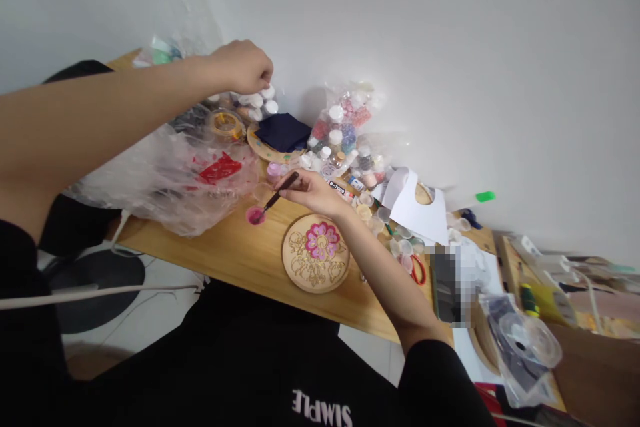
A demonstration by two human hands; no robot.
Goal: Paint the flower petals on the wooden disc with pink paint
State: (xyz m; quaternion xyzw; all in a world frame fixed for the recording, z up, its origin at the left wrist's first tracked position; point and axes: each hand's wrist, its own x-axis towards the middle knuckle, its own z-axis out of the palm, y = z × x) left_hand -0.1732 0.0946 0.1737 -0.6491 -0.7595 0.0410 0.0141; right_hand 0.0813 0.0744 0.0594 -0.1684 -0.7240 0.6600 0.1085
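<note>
My right hand [315,192] holds a thin stirring tool with a dark handle [283,188], and its tip is in a small cup of pink paste [256,215]. Below that hand lies a round wooden plaque [290,267] with raised gold outlines and a pink and magenta flower [323,241]. Raised over several white-capped bottles [271,107] at the back, my left hand [245,67] is closed with its fingertips pointing down. Whatever it may pinch is hidden or too small to make out.
A crumpled plastic bag [170,180] covers the table's left part. Dark blue cloth [283,132] sits on another wooden disc. Behind my right hand are bagged bead jars [335,140] and a B-7000 tube [339,188]. Small cups and red-handled scissors [419,270] lie right of the plaque.
</note>
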